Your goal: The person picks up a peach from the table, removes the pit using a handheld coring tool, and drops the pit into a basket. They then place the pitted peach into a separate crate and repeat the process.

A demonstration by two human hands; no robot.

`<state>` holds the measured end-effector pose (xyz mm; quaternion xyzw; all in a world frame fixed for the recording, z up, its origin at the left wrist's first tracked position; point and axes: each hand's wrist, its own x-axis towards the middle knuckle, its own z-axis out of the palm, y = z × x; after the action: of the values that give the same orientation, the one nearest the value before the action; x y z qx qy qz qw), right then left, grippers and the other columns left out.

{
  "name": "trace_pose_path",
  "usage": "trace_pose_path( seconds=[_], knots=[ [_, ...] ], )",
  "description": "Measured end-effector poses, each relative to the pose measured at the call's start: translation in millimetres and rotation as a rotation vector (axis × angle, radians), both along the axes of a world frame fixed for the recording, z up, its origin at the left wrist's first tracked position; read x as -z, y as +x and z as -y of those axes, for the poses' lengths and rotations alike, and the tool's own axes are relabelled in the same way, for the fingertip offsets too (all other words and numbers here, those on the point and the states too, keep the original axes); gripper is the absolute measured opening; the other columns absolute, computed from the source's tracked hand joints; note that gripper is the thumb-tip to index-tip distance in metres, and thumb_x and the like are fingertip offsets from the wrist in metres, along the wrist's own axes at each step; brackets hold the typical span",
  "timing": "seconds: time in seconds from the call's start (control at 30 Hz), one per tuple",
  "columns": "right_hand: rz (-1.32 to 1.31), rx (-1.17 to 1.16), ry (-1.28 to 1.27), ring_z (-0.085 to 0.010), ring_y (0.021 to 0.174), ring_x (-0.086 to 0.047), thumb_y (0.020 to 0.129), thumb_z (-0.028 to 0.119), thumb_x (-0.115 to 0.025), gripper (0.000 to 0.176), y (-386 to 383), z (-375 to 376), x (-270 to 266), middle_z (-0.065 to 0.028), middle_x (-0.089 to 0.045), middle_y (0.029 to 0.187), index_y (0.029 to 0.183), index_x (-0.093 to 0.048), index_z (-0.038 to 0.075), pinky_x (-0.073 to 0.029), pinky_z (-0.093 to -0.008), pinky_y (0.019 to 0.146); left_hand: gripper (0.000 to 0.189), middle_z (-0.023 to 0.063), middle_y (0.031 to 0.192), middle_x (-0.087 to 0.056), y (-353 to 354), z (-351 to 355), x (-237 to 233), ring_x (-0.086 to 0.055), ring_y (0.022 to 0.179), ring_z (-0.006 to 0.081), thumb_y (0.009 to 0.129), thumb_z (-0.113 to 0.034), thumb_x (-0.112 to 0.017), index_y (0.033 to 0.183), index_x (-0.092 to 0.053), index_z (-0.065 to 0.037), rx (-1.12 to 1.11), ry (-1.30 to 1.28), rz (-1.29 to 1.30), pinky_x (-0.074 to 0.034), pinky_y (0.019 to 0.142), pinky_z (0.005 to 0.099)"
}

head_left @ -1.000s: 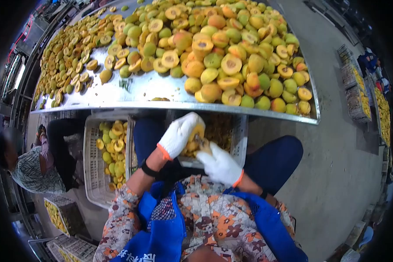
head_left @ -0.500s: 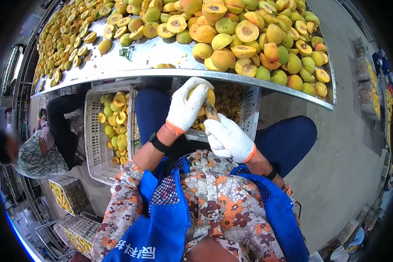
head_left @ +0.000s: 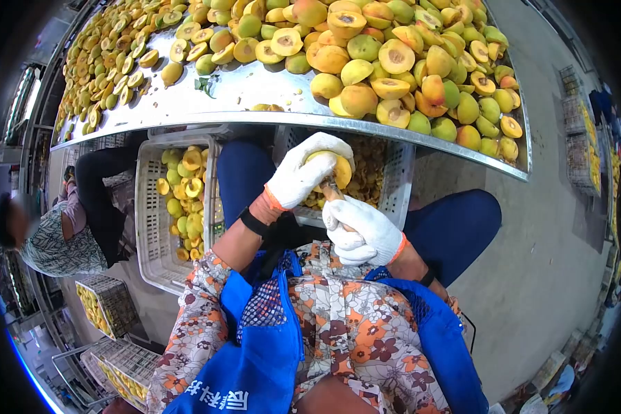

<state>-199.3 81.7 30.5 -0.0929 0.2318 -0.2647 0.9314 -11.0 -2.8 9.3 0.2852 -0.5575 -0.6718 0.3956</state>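
In a white glove, my left hand [head_left: 310, 169] is closed around a yellow fruit half [head_left: 341, 172], cut side partly showing. My right hand [head_left: 363, 230], also gloved, grips a small tool [head_left: 332, 189] with a brownish handle; its tip touches the fruit and is partly hidden. Both hands are over a light crate [head_left: 394, 181] holding fruit pieces, just in front of the metal table's edge [head_left: 255, 117]. Many halved yellow, green and reddish fruits [head_left: 397, 56] are heaped on the table.
Left of my legs stands a white crate [head_left: 150, 228] with fruit halves. Another person [head_left: 65, 234] sits at the far left, near more filled crates [head_left: 107, 307]. Stacked crates [head_left: 581, 162] stand at the right. Green leaf bits [head_left: 204, 85] lie on the table.
The fruit and the tool have moved slightly down and right with my hands. More of the fruit's yellow cut side shows, and the whole view has shifted a little.
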Motion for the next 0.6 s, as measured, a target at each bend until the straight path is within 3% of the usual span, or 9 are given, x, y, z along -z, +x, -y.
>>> trace_pose_path(
  seconds=[0.27,0.33,0.37,0.43,0.47,0.5,0.53,0.57,0.6],
  knots=[
    [0.116,-0.103,-0.126,-0.0051,0.032,-0.029,0.109,0.031,-0.047,0.029,6.3,7.2,-15.4,0.0040,-0.039,0.052,0.098,-0.054,0.005,-0.023,-0.0228,0.032,0.037,0.0155,0.107,-0.069,-6.2,0.1,-6.0,-0.067,0.091,0.0213,0.104,-0.036,-0.053,0.117,-0.061,-0.003,0.099,-0.210,-0.293,-0.055,0.081,0.0340],
    [-0.159,-0.136,-0.232,-0.0051,0.036,-0.032,0.108,0.028,-0.049,0.025,11.0,11.4,-22.7,0.0032,-0.041,0.055,0.100,-0.054,0.005,-0.024,-0.0225,0.034,0.047,0.0179,0.103,-0.069,-7.7,-11.7,-13.0,-0.067,0.082,0.0229,0.105,-0.049,-0.050,0.117,-0.059,-0.005,-0.227,0.150,-0.484,-0.056,0.073,0.0349],
    [-0.153,-0.137,-0.237,-0.0051,0.036,-0.032,0.108,0.028,-0.049,0.025,9.8,11.5,-24.6,0.0032,-0.041,0.055,0.100,-0.054,0.005,-0.024,-0.0225,0.034,0.052,0.0169,0.099,-0.070,-5.9,-9.7,-18.5,-0.065,0.073,0.0226,0.103,-0.057,-0.049,0.120,-0.057,-0.008,-0.605,0.407,-0.549,-0.053,0.061,0.0324],
    [-0.260,-0.053,-0.308,-0.0060,0.040,-0.035,0.107,0.026,-0.051,0.021,0.4,5.3,-26.4,0.0023,-0.044,0.059,0.102,-0.054,0.006,-0.027,-0.0234,0.037,0.043,0.0107,0.099,-0.068,61.3,0.4,-8.5,-0.066,0.084,0.0213,0.105,-0.049,-0.050,0.118,-0.062,-0.010,-0.607,0.280,-0.480,-0.054,0.070,0.0303],
    [-0.452,-0.038,-0.422,-0.0051,0.044,-0.039,0.106,0.026,-0.053,0.020,-7.4,3.1,-15.5,0.0023,-0.046,0.063,0.104,-0.055,0.007,-0.029,-0.0241,0.039,0.039,0.0085,0.096,-0.068,91.6,1.7,-15.4,-0.067,0.087,0.0204,0.106,-0.042,-0.049,0.115,-0.064,-0.008,-0.768,0.162,-0.197,-0.055,0.075,0.0289],
    [-0.808,-0.095,-0.747,-0.0166,0.048,-0.052,0.106,0.027,-0.054,0.023,-16.5,3.2,18.3,-0.0042,-0.051,0.062,0.106,-0.056,0.004,-0.039,-0.0314,0.044,0.037,0.0070,0.095,-0.068,116.7,4.7,-19.5,-0.066,0.084,0.0200,0.106,-0.038,-0.051,0.111,-0.067,-0.004,-1.025,-0.304,0.399,-0.055,0.077,0.0296],
    [-1.033,-0.078,-1.036,-0.0262,0.056,-0.059,0.104,0.030,-0.055,0.028,-28.8,-3.1,54.4,-0.0108,-0.056,0.066,0.107,-0.056,0.002,-0.044,-0.0364,0.050,0.031,0.0086,0.100,-0.070,148.1,4.2,-20.0,-0.068,0.086,0.0246,0.101,-0.033,-0.060,0.107,-0.071,-0.004,-0.999,-0.210,0.598,-0.056,0.079,0.0336],
    [-1.258,-0.054,-1.327,-0.0358,0.064,-0.065,0.103,0.034,-0.057,0.034,-36.2,-7.1,75.6,-0.0175,-0.061,0.070,0.108,-0.057,0.000,-0.049,-0.0413,0.056,0.028,0.0113,0.107,-0.071,173.0,3.1,-34.4,-0.068,0.096,0.0301,0.093,-0.030,-0.070,0.106,-0.072,-0.005,-0.825,-0.548,1.429,-0.054,0.086,0.0384],
    [-1.280,-0.232,-1.007,-0.0488,0.084,-0.066,0.100,0.042,-0.060,0.045,-39.3,-3.4,54.1,-0.0276,-0.066,0.083,0.109,-0.057,-0.002,-0.052,-0.0486,0.070,0.028,0.0126,0.110,-0.071,170.8,1.8,-40.5,-0.066,0.102,0.0323,0.090,-0.029,-0.073,0.106,-0.073,-0.006,-0.825,-0.709,1.754,-0.052,0.090,0.0403]
  ],
)
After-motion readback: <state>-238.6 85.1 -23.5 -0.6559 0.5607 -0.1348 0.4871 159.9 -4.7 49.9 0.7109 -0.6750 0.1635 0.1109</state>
